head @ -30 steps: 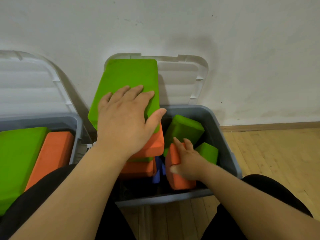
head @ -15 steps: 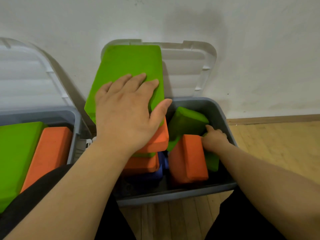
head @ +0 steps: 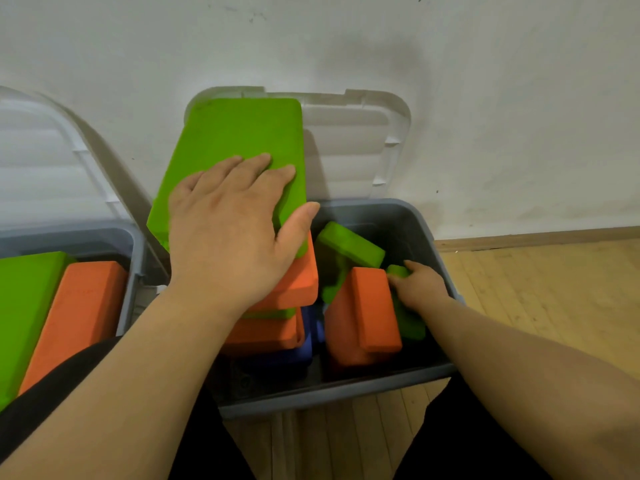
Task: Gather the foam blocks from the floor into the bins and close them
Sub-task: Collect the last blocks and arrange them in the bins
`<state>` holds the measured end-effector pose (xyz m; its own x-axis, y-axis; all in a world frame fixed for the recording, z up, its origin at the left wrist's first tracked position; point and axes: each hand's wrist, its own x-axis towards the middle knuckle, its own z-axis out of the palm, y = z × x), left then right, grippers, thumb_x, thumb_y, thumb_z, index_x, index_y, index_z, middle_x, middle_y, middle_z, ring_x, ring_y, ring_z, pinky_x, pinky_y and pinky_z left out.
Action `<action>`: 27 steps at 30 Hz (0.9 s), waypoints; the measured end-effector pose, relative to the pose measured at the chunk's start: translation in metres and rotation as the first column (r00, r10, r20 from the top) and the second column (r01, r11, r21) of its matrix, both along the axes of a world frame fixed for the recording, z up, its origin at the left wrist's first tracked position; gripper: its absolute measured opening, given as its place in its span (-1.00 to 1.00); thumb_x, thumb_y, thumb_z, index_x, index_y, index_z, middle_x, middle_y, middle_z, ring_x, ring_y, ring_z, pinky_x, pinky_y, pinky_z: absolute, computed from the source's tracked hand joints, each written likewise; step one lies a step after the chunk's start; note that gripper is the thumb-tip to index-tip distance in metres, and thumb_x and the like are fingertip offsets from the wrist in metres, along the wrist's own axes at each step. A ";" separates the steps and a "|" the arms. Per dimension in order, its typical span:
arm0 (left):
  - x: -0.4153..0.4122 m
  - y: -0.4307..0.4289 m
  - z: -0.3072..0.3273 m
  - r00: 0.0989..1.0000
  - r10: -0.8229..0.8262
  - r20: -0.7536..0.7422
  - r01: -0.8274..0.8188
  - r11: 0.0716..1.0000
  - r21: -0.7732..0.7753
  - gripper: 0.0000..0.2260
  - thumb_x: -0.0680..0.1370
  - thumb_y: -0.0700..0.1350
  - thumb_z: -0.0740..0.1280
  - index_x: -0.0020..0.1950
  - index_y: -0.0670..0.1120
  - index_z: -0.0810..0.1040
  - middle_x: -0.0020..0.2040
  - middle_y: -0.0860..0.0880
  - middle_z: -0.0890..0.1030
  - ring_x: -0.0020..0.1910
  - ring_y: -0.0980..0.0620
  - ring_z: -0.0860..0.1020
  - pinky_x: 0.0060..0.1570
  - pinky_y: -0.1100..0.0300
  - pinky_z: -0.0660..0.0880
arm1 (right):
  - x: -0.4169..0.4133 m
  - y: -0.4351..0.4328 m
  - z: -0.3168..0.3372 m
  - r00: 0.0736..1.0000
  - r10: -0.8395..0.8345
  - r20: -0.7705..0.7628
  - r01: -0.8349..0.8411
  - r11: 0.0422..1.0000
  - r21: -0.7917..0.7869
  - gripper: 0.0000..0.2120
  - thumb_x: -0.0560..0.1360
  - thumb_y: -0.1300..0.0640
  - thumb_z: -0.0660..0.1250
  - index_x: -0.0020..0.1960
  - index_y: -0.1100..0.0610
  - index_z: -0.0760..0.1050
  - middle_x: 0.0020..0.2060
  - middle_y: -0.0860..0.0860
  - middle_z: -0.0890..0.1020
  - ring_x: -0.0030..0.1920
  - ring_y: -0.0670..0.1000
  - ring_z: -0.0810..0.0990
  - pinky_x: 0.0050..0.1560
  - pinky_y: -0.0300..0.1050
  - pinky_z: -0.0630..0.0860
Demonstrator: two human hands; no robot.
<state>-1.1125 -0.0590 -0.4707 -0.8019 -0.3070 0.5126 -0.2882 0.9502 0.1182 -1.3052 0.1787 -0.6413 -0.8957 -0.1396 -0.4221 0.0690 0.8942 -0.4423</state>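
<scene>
My left hand (head: 228, 233) lies flat, fingers straight, on a large green foam block (head: 239, 140) that tops a stack of orange blocks (head: 298, 282) and a blue block (head: 277, 358) in the left half of the open grey bin (head: 329, 393). In the right half stands an orange block (head: 363, 306), with a tilted green block (head: 349, 242) behind it. My right hand (head: 420, 287) reaches down between that orange block and the bin wall. Its fingers curl over the top end of a small green block (head: 410, 327).
The bin's white lid (head: 356, 140) leans open against the wall. A second grey bin (head: 131, 244) at left holds a green block (head: 24, 306) and an orange block (head: 76, 317); its lid (head: 41, 157) is open too. Wooden floor (head: 536, 289) lies to the right.
My right hand left the front of the orange block and moved right and back to the small green block by the bin wall. The orange block now stands more upright. My left hand stayed put.
</scene>
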 end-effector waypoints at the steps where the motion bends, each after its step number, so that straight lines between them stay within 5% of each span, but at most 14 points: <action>1: 0.001 0.000 0.000 1.000 -0.001 -0.003 0.001 1.000 -0.001 -0.46 0.61 0.34 0.11 0.39 0.05 0.57 0.41 -0.05 0.56 0.42 -0.16 0.48 0.34 -0.14 0.36 | -0.002 0.000 0.008 1.000 0.000 -0.031 0.000 1.000 -0.006 -0.31 0.57 -0.18 0.39 0.60 0.05 0.30 0.50 0.16 0.43 0.45 0.20 0.43 0.45 0.06 0.37; 5: 0.000 0.000 0.000 1.000 -0.004 0.009 0.004 1.000 0.007 -0.45 0.61 0.35 0.10 0.41 0.06 0.56 0.42 -0.05 0.55 0.44 -0.17 0.47 0.36 -0.16 0.36 | -0.006 0.009 0.045 0.988 0.103 -0.116 -0.099 0.994 0.042 -0.35 0.55 -0.23 0.39 0.57 -0.03 0.36 0.49 0.11 0.45 0.45 0.17 0.43 0.40 -0.02 0.37; 10: -0.003 0.003 0.002 1.000 -0.007 0.014 0.007 1.000 0.007 -0.45 0.61 0.35 0.10 0.41 0.06 0.56 0.43 -0.05 0.55 0.44 -0.17 0.46 0.35 -0.16 0.34 | 0.007 0.034 0.053 0.970 0.241 -0.012 -0.238 0.963 0.124 -0.37 0.52 -0.23 0.42 0.55 -0.13 0.38 0.46 0.09 0.49 0.40 0.14 0.49 0.32 -0.05 0.43; 14: -0.001 0.005 0.002 1.000 -0.007 0.014 0.007 1.000 0.006 -0.45 0.61 0.35 0.10 0.41 0.06 0.56 0.43 -0.05 0.55 0.44 -0.17 0.46 0.34 -0.14 0.33 | 0.004 0.026 0.041 0.903 0.385 0.190 -0.426 0.855 0.294 -0.39 0.65 -0.12 0.29 0.64 -0.06 0.21 0.52 0.12 0.40 0.46 0.14 0.43 0.39 0.00 0.40; 19: 0.003 0.001 0.001 1.000 -0.003 0.004 0.003 1.000 0.014 -0.44 0.61 0.36 0.09 0.41 0.07 0.55 0.43 -0.04 0.55 0.44 -0.16 0.46 0.35 -0.15 0.35 | 0.001 0.020 0.025 0.868 0.458 0.192 -0.494 0.763 0.416 -0.39 0.68 -0.09 0.14 0.67 -0.05 0.05 0.60 0.21 0.18 0.54 0.25 0.29 0.51 0.11 0.30; 24: 0.000 0.002 0.001 1.000 -0.001 0.013 0.001 1.000 0.006 -0.44 0.61 0.36 0.09 0.41 0.07 0.55 0.43 -0.04 0.55 0.44 -0.16 0.46 0.35 -0.14 0.34 | 0.022 0.001 0.034 0.902 0.414 -0.127 -0.399 0.908 0.129 -0.42 0.56 -0.14 0.36 0.53 0.01 0.40 0.44 0.13 0.45 0.36 0.16 0.51 0.36 0.04 0.46; 27: -0.002 0.003 0.002 1.000 0.001 0.019 -0.001 1.000 0.009 -0.44 0.61 0.36 0.09 0.42 0.08 0.55 0.44 -0.03 0.54 0.45 -0.16 0.45 0.35 -0.14 0.32 | 0.052 -0.027 0.030 0.841 0.531 -0.106 -0.532 0.846 0.015 -0.36 0.53 -0.18 0.41 0.55 -0.02 0.38 0.47 0.09 0.41 0.41 0.11 0.46 0.41 -0.06 0.35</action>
